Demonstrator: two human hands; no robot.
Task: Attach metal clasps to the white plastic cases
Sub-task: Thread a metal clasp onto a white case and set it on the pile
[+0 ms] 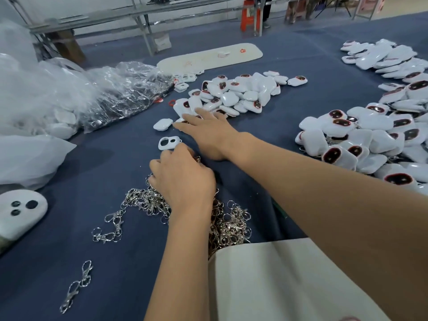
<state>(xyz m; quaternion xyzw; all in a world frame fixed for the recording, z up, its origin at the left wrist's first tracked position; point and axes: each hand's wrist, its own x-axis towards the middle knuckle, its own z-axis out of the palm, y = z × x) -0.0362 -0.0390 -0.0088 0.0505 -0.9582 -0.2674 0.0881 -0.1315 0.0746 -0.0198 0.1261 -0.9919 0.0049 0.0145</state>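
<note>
L hand [183,179] curled into shiny tangled metal clasps [148,202], grip unclear; R hand [206,126] flat, fingers straight on glossy rounded white cases [234,96] at 12 o'clock.

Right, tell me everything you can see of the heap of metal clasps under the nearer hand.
The heap of metal clasps is a tangled pile of shiny silver swivel hooks joined to split rings, lying on the dark blue table cover. Its near edge runs under a cream sheet. The left hand rests on top, fingers curled down into it. A few clasps trail off to the left, and one pair lies apart, nearer the camera.
</note>
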